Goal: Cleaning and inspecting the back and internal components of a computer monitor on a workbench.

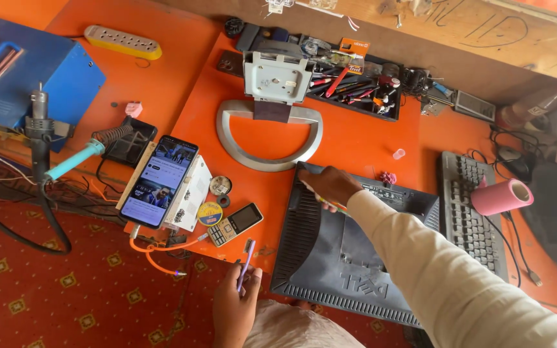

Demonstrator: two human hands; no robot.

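Monitor (349,258) lies face down on orange worktop (369,138), back cover on | stand (271,122) already off, lying just beyond it | right hand (330,185) grip closed on a screwdriver (332,205) at monitor's top edge | left hand (234,309) grip holds purple tool (247,261) near front edge.

Right arm in a long cream sleeve (446,277), loose, softly creased, cuff ending just behind the right grip (330,185). Left grip (233,306) bare, no sleeve showing behind it. Pale cloth (291,328) over the lap.
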